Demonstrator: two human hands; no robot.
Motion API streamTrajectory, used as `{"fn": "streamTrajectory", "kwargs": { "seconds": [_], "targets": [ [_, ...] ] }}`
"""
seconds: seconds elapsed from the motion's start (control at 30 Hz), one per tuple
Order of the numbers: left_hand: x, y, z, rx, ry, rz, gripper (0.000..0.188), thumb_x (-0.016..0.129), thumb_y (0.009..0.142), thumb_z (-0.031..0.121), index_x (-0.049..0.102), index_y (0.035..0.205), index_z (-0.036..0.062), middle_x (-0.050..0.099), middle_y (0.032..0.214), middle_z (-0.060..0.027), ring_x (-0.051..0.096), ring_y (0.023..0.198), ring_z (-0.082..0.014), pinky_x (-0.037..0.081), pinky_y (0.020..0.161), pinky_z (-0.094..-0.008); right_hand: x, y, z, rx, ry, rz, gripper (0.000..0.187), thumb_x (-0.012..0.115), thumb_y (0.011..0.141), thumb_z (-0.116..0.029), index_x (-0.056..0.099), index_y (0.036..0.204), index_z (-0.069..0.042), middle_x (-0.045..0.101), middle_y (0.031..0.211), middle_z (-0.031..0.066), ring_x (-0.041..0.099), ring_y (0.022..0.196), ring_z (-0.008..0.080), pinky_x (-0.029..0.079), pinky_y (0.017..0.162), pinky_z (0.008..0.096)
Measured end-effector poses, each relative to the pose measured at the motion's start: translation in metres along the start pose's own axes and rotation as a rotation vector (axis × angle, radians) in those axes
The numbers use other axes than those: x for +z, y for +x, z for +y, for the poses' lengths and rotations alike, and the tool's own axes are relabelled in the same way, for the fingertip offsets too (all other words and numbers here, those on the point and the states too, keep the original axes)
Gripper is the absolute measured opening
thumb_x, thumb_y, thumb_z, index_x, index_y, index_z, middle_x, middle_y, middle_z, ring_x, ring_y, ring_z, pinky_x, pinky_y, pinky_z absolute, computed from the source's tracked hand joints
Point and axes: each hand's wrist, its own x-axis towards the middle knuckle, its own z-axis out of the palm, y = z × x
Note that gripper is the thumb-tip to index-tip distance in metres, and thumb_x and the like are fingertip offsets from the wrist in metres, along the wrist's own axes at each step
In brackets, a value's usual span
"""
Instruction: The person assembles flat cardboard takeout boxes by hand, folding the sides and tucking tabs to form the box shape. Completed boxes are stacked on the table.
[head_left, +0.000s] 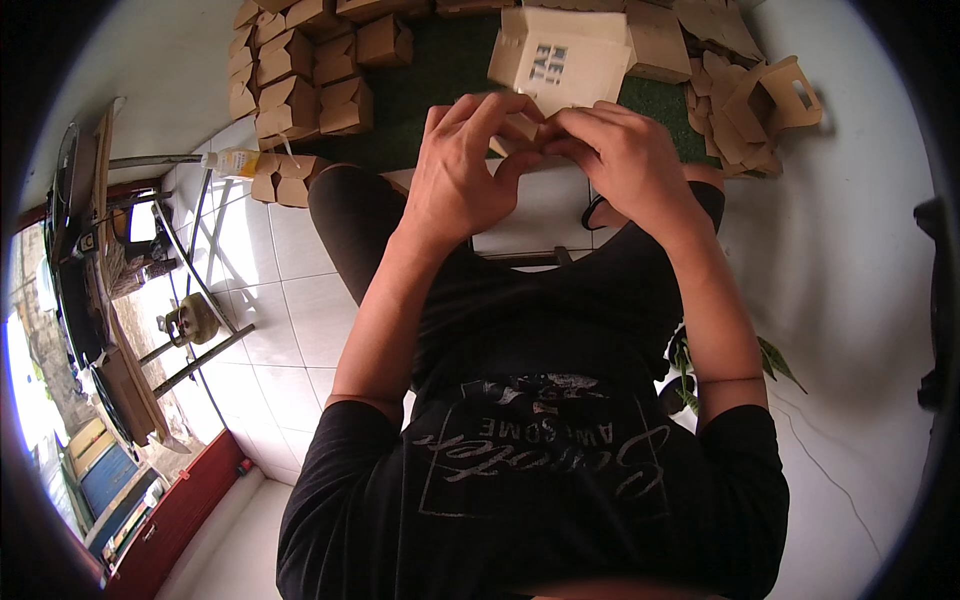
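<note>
Between my knees I hold a brown cardboard box [563, 52], its printed lid panel standing up beyond my fingers. My left hand [468, 170] has its fingers bent and closed at the near edge of the box. Close beside it, my right hand [622, 160] pinches the same edge, and the fingertips of both hands nearly meet. The lower part of the box is mostly hidden behind my hands.
Folded brown boxes [287, 60] stand in rows at the far left on a green mat [420, 110]. Flat and half-folded cartons [740, 125] pile up at the far right. A bottle [232, 163] lies by my left knee, near a metal rack [200, 290].
</note>
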Motion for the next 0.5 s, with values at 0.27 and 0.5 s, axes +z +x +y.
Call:
{"fn": "streamTrajectory", "kwargs": {
  "seconds": [0.27, 0.5],
  "targets": [
    [-0.0015, 0.0006, 0.0069, 0.035, 0.036, -0.013, 0.044, 0.086, 0.092, 0.002, 0.068, 0.130, 0.0146, 0.081, 0.104, 0.0042, 0.073, 0.110, -0.0222, 0.043, 0.104, -0.0440, 0.0034, -0.0053, -0.0069, 0.053, -0.059, -0.044, 0.033, 0.079, 0.092, -0.001, 0.077, 0.124, -0.010, 0.083, 0.107, 0.0119, 0.083, 0.099, 0.0371, 0.067, 0.085, 0.0499],
    [-0.0069, -0.0014, 0.0027, 0.026, 0.035, 0.009, 0.044, 0.086, 0.091, 0.001, 0.068, 0.129, 0.0134, 0.081, 0.106, 0.0023, 0.074, 0.112, -0.0219, 0.046, 0.105, -0.0434, 0.0084, -0.0088, -0.0062, -0.033, 0.022, 0.095, 0.034, 0.082, 0.096, -0.003, 0.077, 0.129, -0.011, 0.082, 0.111, 0.0092, 0.082, 0.092, 0.0341, 0.066, 0.076, 0.0469]
  ]
}}
